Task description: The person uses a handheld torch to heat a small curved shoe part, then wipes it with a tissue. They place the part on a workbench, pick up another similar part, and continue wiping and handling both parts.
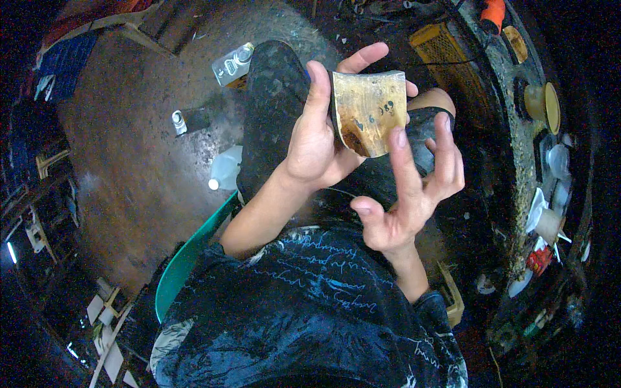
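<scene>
Over dirt floor (129,174), left hand (317,142) grips curved shard (369,110) (tan); right hand (414,187) spread beside.

Head camera looks steeply down, close over the lap.

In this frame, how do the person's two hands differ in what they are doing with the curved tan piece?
The left hand grips the curved tan piece, thumb on its left edge and fingers behind it; the right hand holds nothing. The left hand's fingers are wrapped around the piece, while the right hand's are spread open, fingertips only near its lower right corner. The left hand sits higher than the right. Both are bare and raised over the lap.
</scene>
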`<state>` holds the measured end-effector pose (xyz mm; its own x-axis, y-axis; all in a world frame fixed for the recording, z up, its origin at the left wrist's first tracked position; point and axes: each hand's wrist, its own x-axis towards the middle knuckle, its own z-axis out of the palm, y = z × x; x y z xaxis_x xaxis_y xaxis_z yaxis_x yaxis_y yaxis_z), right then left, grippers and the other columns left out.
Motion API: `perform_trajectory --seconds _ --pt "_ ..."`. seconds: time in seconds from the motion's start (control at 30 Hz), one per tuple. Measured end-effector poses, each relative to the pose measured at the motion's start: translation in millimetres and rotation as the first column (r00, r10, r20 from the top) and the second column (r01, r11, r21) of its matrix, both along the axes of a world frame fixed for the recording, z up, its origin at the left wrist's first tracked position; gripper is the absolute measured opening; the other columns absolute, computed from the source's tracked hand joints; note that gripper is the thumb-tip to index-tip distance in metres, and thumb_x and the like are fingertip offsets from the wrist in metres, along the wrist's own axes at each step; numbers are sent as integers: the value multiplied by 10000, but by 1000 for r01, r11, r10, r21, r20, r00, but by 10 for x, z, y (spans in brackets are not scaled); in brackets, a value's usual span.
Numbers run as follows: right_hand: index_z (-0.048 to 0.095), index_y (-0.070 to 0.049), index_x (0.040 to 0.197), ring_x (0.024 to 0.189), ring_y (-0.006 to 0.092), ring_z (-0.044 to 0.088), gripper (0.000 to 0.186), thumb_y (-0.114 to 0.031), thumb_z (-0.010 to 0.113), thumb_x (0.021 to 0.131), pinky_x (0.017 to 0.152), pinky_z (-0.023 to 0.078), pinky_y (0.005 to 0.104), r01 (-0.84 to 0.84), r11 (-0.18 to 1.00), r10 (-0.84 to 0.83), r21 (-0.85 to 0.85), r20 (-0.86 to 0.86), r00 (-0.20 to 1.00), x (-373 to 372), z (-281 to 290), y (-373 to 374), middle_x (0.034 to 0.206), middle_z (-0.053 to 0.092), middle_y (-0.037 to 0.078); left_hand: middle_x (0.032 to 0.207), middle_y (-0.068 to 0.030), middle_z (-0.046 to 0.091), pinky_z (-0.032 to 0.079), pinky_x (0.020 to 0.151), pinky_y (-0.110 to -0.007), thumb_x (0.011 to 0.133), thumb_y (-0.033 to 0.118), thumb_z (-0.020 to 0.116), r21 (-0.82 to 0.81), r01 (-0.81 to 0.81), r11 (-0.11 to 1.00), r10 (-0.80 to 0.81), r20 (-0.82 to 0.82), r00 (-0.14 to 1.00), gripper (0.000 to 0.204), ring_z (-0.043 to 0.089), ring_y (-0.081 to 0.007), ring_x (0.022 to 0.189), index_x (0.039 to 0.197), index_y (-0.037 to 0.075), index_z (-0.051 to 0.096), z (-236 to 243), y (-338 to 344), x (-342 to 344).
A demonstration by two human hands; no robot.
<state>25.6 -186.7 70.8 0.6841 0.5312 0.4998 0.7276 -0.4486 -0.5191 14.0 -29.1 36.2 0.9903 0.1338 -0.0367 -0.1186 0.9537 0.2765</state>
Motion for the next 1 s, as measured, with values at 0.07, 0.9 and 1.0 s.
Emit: perform_trajectory --seconds 0.07,0.9,1.0 --pt "748 -231 1400 1455 405 384 656 -712 591 982 1207 278 515 -19 994 22 -108 27 999 -30 6 28 1629 464 260 1455 -244 622 592 1044 -479 1054 795 243 -13 -6 1000 5 -37 999 901 685 -361 1247 1673 146 330 15 -15 -12" --pt "605 -123 1535 1463 431 398 846 -696 704 921 1228 257 558 -23 998 19 56 64 998 77 137 144 1646 449 263 1449 -224 614 579 1039 -452 1084 730 260 42 -113 993 110 69 992 813 670 -319 1247 1662 163 342 110 219 -23" --pt "352 27 1644 1425 356 500 1043 -335 906 838 1172 377 477 40 971 51 236 -365 930 107 92 102 1553 531 233 1494 -236 582 522 1119 -478 1076 743 255 31 -163 986 162 25 986 828 622 -344 1326 1665 168 343 124 101 3"
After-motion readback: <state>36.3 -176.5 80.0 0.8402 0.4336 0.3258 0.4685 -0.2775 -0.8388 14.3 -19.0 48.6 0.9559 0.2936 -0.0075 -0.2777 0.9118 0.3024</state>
